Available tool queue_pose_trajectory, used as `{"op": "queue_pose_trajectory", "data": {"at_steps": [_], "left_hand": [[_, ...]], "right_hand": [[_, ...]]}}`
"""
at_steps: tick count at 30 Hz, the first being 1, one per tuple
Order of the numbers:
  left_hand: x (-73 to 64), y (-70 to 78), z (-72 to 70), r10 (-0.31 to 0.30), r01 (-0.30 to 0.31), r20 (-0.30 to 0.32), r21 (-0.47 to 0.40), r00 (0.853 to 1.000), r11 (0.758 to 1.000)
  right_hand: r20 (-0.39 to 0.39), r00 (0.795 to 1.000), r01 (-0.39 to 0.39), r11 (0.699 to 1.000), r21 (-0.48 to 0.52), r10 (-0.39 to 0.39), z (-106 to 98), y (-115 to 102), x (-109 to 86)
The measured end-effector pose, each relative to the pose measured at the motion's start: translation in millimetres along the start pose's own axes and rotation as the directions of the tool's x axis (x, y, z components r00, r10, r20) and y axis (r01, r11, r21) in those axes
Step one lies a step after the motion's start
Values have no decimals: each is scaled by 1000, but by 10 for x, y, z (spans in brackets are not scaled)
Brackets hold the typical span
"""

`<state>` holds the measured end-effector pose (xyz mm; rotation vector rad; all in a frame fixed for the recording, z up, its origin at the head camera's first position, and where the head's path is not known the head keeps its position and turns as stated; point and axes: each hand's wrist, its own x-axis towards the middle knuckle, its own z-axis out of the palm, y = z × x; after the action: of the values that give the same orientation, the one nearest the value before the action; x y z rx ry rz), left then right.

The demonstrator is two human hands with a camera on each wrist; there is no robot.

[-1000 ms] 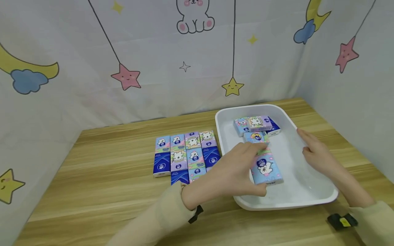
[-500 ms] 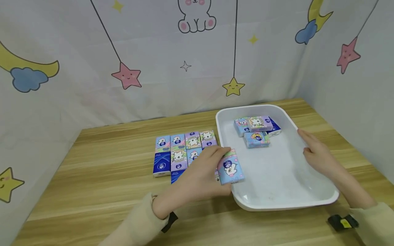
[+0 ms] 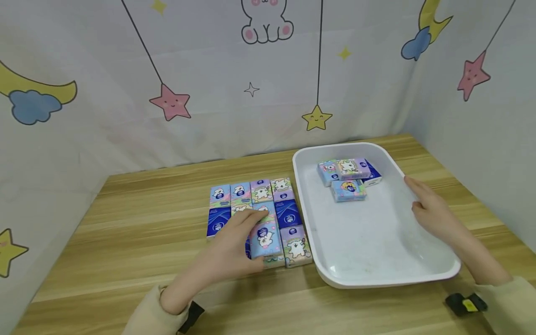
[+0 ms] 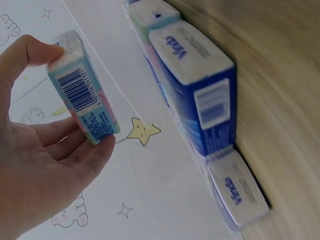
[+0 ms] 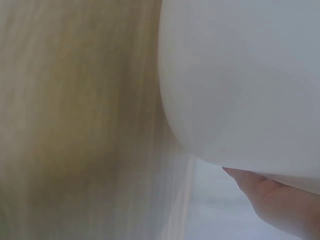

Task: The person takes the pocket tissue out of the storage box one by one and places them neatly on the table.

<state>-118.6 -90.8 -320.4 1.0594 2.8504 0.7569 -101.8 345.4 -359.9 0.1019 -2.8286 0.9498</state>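
In the head view my left hand (image 3: 228, 246) holds a light-blue tissue pack (image 3: 266, 239) with a cartoon print, over the rows of packs left of the white tray (image 3: 368, 242). The left wrist view shows that pack (image 4: 82, 90) pinched between thumb and fingers, its barcode end facing the camera, raised beside the dark-blue Vinda pack (image 4: 200, 85). My right hand (image 3: 433, 211) grips the tray's right rim; its fingers (image 5: 280, 200) lie along the outer wall in the right wrist view.
Tissue packs in purple, dark blue (image 3: 287, 213) and light blue form neat rows on the wooden table (image 3: 138, 232). Several more packs, such as a purple one (image 3: 353, 168), lie at the tray's far end. A printed curtain (image 3: 209, 130) stands behind the table.
My left hand has lifted the light-blue pack out of the tray and carried it left over the rows. The right hand stays at the tray's rim.
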Motion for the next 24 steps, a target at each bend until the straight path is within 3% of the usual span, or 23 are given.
{"op": "queue_pose_trajectory", "data": {"at_steps": [7, 13, 24], "left_hand": [[-172, -264, -114, -34, 34, 16, 3, 999, 999], [-265, -474, -185, -54, 56, 87, -24, 995, 998], [-425, -675, -222, -105, 104, 123, 11, 987, 995]], "right_hand": [[13, 1000, -18, 1000, -7, 18, -6, -19, 1], [18, 999, -37, 999, -10, 38, -8, -13, -2], [8, 1000, -24, 1000, -7, 24, -6, -10, -7]]}}
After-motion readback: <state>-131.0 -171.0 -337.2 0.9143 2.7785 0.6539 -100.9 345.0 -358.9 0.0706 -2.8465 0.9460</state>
